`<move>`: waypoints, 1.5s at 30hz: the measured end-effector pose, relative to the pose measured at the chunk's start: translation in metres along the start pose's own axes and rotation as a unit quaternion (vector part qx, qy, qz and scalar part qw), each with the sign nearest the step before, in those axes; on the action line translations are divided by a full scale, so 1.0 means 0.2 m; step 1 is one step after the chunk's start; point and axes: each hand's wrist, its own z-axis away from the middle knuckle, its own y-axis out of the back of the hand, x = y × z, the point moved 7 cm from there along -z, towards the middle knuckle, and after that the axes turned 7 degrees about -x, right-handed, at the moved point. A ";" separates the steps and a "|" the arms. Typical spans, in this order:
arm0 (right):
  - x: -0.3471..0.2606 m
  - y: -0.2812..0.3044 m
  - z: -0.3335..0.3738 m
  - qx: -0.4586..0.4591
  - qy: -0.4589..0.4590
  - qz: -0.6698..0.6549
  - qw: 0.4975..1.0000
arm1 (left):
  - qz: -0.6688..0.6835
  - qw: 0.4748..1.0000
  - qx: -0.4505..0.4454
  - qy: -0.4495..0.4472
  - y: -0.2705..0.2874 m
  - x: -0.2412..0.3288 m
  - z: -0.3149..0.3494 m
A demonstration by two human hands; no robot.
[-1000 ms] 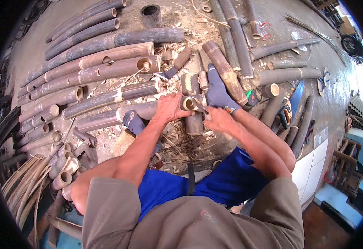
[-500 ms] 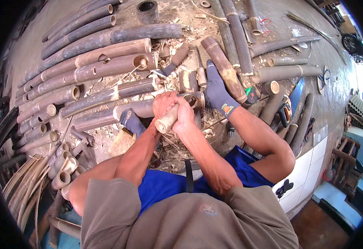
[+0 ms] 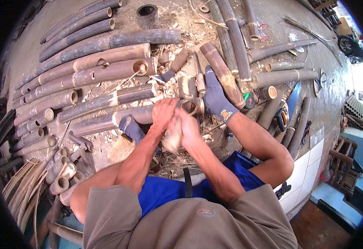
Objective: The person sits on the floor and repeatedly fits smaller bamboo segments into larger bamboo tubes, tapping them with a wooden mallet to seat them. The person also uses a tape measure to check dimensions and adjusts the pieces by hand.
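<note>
A bamboo pole (image 3: pixel 140 113) with a cut opening near its right end lies across in front of me. Over it, my left hand (image 3: pixel 164 112) is closed, seemingly around the front part of a wooden-handled tool (image 3: pixel 172 141). My right hand (image 3: pixel 187 128) wraps the handle just behind, against the left. Motion blurs the right hand and the thick pale handle, whose butt points back at me. The tool's working end is hidden by my hands. My socked feet (image 3: pixel 132 128) brace by the pole, one on each side of my hands.
Several bamboo poles (image 3: pixel 106 70) lie side by side at the left, some with cut holes. Wood chips (image 3: pixel 177 45) litter the floor. A handsaw (image 3: pixel 287 110), a green-and-black tape measure (image 3: pixel 251 97) and more bamboo lie at the right. Split strips (image 3: pixel 28 186) are bundled at lower left.
The right hand and handle have shifted slightly, the handle's butt moving down and right in a blur. The left hand shows more openly over the pole, and the pole's cut opening is more exposed.
</note>
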 end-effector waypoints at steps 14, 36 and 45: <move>-0.02 0.10 0.14 -0.009 -0.031 0.229 0.973 | 0.009 0.999 0.016 -0.035 0.04 0.00 0.05; -0.61 0.24 0.09 -0.085 0.137 0.813 0.559 | -0.028 0.991 0.027 0.131 0.07 0.19 -0.10; -0.69 0.12 -0.06 -0.170 0.090 0.884 0.427 | 0.002 0.997 -0.042 0.068 0.07 0.13 -0.10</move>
